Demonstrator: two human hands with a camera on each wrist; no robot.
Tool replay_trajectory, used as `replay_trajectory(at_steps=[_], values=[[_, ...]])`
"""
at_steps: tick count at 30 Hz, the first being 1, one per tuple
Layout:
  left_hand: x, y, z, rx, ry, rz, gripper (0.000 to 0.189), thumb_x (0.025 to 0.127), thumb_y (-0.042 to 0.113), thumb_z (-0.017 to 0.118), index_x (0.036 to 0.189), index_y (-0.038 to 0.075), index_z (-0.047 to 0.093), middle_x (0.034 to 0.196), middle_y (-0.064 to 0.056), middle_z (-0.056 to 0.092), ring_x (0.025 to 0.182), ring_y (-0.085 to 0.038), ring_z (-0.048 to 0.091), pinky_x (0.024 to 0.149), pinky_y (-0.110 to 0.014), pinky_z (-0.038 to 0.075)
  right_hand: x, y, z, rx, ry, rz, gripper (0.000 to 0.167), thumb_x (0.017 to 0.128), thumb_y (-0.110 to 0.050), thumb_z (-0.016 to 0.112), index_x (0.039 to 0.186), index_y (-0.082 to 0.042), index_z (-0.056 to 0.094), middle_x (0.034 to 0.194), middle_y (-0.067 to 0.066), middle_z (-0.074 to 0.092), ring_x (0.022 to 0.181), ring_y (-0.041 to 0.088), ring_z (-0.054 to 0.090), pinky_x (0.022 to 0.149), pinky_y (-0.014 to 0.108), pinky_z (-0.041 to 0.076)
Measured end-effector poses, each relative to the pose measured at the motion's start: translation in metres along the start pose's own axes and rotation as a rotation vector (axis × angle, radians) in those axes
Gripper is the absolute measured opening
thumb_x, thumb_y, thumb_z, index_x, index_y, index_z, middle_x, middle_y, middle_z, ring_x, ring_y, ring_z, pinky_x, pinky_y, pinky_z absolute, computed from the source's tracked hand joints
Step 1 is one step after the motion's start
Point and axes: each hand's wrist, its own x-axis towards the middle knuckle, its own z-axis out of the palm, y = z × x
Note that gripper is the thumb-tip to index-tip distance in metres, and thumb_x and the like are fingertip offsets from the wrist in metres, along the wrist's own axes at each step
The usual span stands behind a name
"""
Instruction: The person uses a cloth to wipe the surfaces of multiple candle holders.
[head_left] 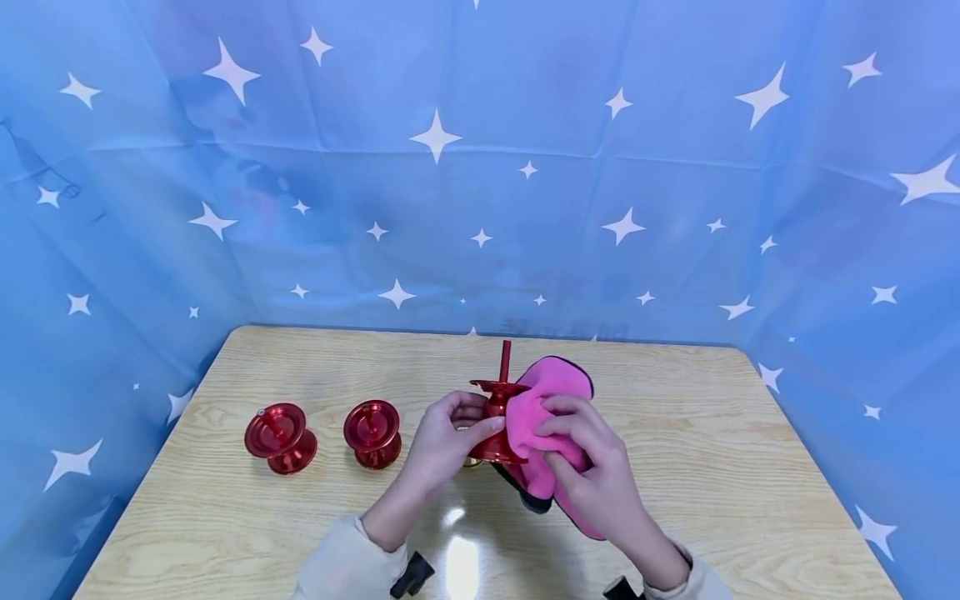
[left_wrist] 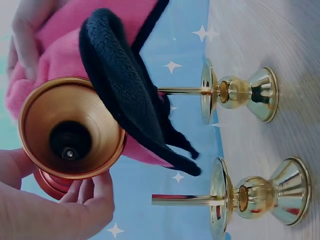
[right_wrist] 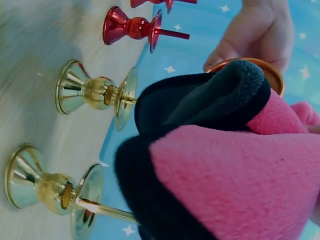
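Note:
My left hand [head_left: 438, 446] grips a red metal candlestick [head_left: 497, 446] by its middle, fingers behind and thumb in front. It is upright above the table, its thin rod pointing up. In the left wrist view the candlestick's hollow base [left_wrist: 92, 115] shows coppery inside, with a dark centre. My right hand [head_left: 603, 471] holds a pink fleecy cloth [head_left: 555, 383] with dark grey backing and black edging, bunched against the candlestick's right side. Part of the cloth hangs below the hand, and its folds hide some of the red body.
Two more red candlesticks [head_left: 281, 437] [head_left: 372, 433] stand on the left of the wooden table [head_left: 712, 450]. Two gold candlesticks [left_wrist: 250, 92] [left_wrist: 262, 195] stand beneath the hands, mostly hidden in the head view. A blue star-patterned curtain [head_left: 525, 208] surrounds the table's back and sides.

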Motion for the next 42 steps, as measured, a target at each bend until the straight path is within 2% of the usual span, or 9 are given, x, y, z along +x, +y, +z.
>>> replay_trajectory(at_steps=[4,11,14,18,22,25,28,36,42], values=[[0.0,0.002,-0.002,-0.11,-0.038,-0.013,0.03,0.083,0.01,0.066,0.106,-0.008,0.056,0.093,-0.011,0.06,0.085,-0.018,0.058,0.075,-0.025,0.05,0.001,-0.001,-0.002,0.021,0.004,-0.023,0.032,0.064,0.022,0.057,0.085,-0.002,0.061,0.104,0.019,0.056,0.103,0.021,0.052,0.082,0.016,0.045],[-0.004,0.009,-0.007,-0.42,-0.182,-0.057,0.029,0.086,0.001,0.058,0.111,-0.012,0.05,0.089,-0.003,0.059,0.079,-0.01,0.055,0.067,-0.018,0.048,-0.007,0.01,-0.001,0.201,0.005,0.186,0.035,0.065,0.03,0.056,0.087,0.003,0.058,0.105,0.019,0.054,0.109,0.015,0.051,0.078,0.016,0.048],[-0.005,0.01,-0.007,-0.391,-0.195,-0.024,0.031,0.086,0.002,0.059,0.112,-0.012,0.05,0.092,-0.005,0.059,0.083,-0.013,0.057,0.071,-0.021,0.05,-0.008,0.012,0.001,0.23,0.001,0.237,0.034,0.066,0.03,0.057,0.087,0.003,0.058,0.104,0.02,0.054,0.109,0.015,0.051,0.077,0.017,0.049],[-0.005,0.007,-0.004,-0.192,-0.088,0.041,0.029,0.084,0.007,0.065,0.107,-0.008,0.055,0.096,-0.011,0.06,0.088,-0.019,0.059,0.075,-0.025,0.051,-0.004,0.007,-0.002,0.172,0.03,0.232,0.036,0.064,0.03,0.057,0.086,0.002,0.06,0.104,0.019,0.055,0.105,0.014,0.053,0.076,0.015,0.048],[-0.003,0.003,-0.001,-0.056,0.003,0.083,0.026,0.084,0.009,0.066,0.102,-0.005,0.057,0.096,-0.014,0.061,0.091,-0.023,0.058,0.075,-0.026,0.052,0.002,-0.001,-0.004,0.07,0.019,0.108,0.035,0.063,0.027,0.058,0.085,-0.001,0.061,0.103,0.018,0.056,0.105,0.017,0.053,0.079,0.015,0.046],[-0.001,0.001,-0.001,-0.036,0.001,0.101,0.024,0.085,0.009,0.064,0.102,-0.005,0.057,0.097,-0.014,0.061,0.093,-0.025,0.058,0.077,-0.027,0.051,0.005,-0.005,-0.002,0.023,0.003,-0.013,0.03,0.065,0.02,0.056,0.084,-0.003,0.061,0.104,0.018,0.056,0.103,0.022,0.053,0.081,0.016,0.046],[-0.002,0.002,-0.004,-0.087,-0.047,0.07,0.026,0.087,0.009,0.062,0.106,-0.006,0.055,0.1,-0.014,0.06,0.095,-0.024,0.058,0.081,-0.029,0.05,0.004,-0.003,-0.002,0.023,-0.004,-0.041,0.029,0.065,0.019,0.055,0.084,-0.003,0.06,0.104,0.018,0.056,0.102,0.022,0.053,0.08,0.016,0.045],[-0.006,0.015,-0.011,-0.43,-0.244,-0.051,0.037,0.091,0.002,0.051,0.124,-0.01,0.039,0.11,-0.014,0.056,0.094,-0.014,0.058,0.08,-0.024,0.049,-0.004,0.011,-0.002,0.092,0.003,0.162,0.037,0.064,0.029,0.058,0.087,-0.001,0.061,0.103,0.017,0.056,0.103,0.017,0.054,0.075,0.015,0.048],[-0.006,0.01,-0.003,-0.354,-0.183,-0.068,0.038,0.088,0.012,0.061,0.118,-0.005,0.046,0.11,-0.015,0.056,0.096,-0.02,0.057,0.08,-0.029,0.05,-0.007,0.015,0.001,0.091,0.018,0.198,0.039,0.064,0.029,0.059,0.087,-0.002,0.061,0.104,0.016,0.056,0.102,0.018,0.054,0.074,0.015,0.048]])
